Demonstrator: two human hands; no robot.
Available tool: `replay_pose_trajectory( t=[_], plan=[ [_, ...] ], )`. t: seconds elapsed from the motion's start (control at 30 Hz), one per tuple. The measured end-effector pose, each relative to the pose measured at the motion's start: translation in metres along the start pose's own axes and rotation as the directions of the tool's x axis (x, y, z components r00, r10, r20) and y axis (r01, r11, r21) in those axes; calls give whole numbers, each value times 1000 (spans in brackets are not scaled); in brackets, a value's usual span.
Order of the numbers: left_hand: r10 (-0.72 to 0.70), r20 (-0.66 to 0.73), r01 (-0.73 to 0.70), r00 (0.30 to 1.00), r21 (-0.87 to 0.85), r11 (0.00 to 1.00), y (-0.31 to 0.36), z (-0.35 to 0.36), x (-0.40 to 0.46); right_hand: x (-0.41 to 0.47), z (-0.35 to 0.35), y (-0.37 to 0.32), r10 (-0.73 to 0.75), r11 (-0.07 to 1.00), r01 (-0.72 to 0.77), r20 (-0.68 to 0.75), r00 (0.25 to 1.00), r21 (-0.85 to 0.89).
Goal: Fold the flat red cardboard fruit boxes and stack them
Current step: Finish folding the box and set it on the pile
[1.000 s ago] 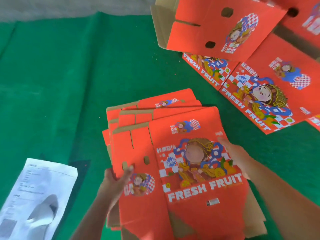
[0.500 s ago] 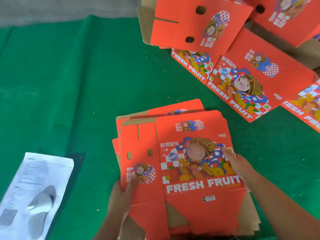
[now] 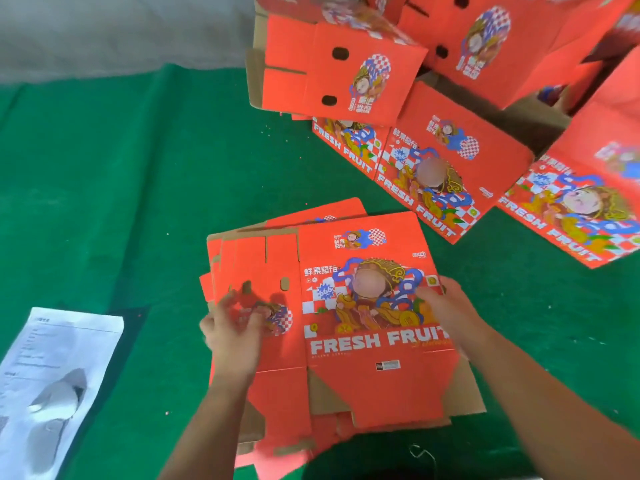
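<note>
A pile of flat red fruit boxes lies on the green mat in front of me. The top flat box shows the "FRESH FRUIT" print and lies nearly level on the pile. My left hand, blurred by motion, rests with spread fingers on the top box's left panel beside the two handle holes. My right hand grips the top box's right edge, thumb on the print. Several folded red boxes stand and lean together at the upper right.
A printed white paper sheet lies on the green mat at the lower left. Grey floor begins beyond the mat's far edge. One folded box with brown flaps open lies closest to the pile.
The top flat box has come down from a tilt to lie nearly flat on the pile. My left hand has slid from its left edge onto the panel. The view has shifted left.
</note>
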State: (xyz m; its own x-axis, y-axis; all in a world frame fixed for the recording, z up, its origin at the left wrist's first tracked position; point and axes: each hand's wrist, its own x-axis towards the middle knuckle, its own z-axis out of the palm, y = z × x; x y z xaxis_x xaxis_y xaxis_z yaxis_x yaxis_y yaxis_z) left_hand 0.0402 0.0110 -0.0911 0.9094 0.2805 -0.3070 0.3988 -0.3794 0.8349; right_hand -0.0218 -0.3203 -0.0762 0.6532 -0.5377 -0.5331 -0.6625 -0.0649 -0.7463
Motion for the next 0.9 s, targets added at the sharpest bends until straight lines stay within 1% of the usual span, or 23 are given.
replay_pose_trajectory(
  t=[0.03,0.07,0.1,0.13,0.17,0.2,0.27,0.37,0.43,0.5,0.57,0.6,0.63,0.7,0.73,0.77,0.8,0.83,0.87,0.9],
  plan=[
    [-15,-51,13,999,-48,999,3,0,-5,0,-7,0,-36,999,36,-6,999,18],
    [-48,-55,39,997,-149,988,7,1,-10,-2,-15,0,-91,995,92,-33,995,37],
    [-84,-24,74,996,-282,956,12,6,-16,-3,-23,0,-165,984,170,-82,983,59],
    [-116,39,122,992,-388,914,16,12,-23,-6,-32,0,-247,962,260,-138,959,83],
    [-122,90,150,988,-452,879,20,19,-30,-9,-42,0,-330,931,352,-191,924,98],
    [-122,109,159,987,-475,866,27,25,-38,-11,-53,-1,-402,895,434,-233,885,103],
    [-122,131,171,984,-497,851,38,39,-55,-15,-82,-3,-492,844,530,-272,827,83],
    [-57,173,140,983,-517,845,65,66,-85,-15,-140,0,-538,818,572,-271,798,62],
    [18,260,127,965,-529,839,86,86,-107,-13,-178,9,-511,832,551,-305,804,61],
    [105,344,94,933,-515,852,102,110,-132,-10,-212,25,-434,867,492,-365,824,81],
    [182,385,36,905,-496,868,116,135,-157,-9,-243,39,-371,879,458,-411,833,136],
    [206,407,17,890,-481,877,122,148,-169,-7,-255,45,-355,874,452,-398,846,180],
    [223,456,27,862,-480,877,129,162,-182,-5,-265,50,-353,865,448,-360,864,226],
    [236,592,123,771,-501,856,142,189,-206,-8,-278,59,-346,843,424,-268,899,332],
    [238,631,161,739,-508,846,149,201,-219,-11,-285,63,-313,822,383,-226,922,423],
    [224,640,195,735,-516,834,156,212,-233,-14,-292,66,-282,780,326,-166,945,533],
    [199,622,219,758,-529,820,162,223,-245,-15,-301,70,-255,724,256,-97,962,640],
    [176,578,220,797,-549,807,166,232,-254,-15,-311,74,-227,659,184,-40,973,730],
    [147,519,209,842,-565,798,169,242,-258,-13,-322,75,-181,610,119,-9,983,783],
    [103,457,209,884,-582,786,172,249,-260,-13,-332,74,-140,590,71,15,990,804]
  ],
)
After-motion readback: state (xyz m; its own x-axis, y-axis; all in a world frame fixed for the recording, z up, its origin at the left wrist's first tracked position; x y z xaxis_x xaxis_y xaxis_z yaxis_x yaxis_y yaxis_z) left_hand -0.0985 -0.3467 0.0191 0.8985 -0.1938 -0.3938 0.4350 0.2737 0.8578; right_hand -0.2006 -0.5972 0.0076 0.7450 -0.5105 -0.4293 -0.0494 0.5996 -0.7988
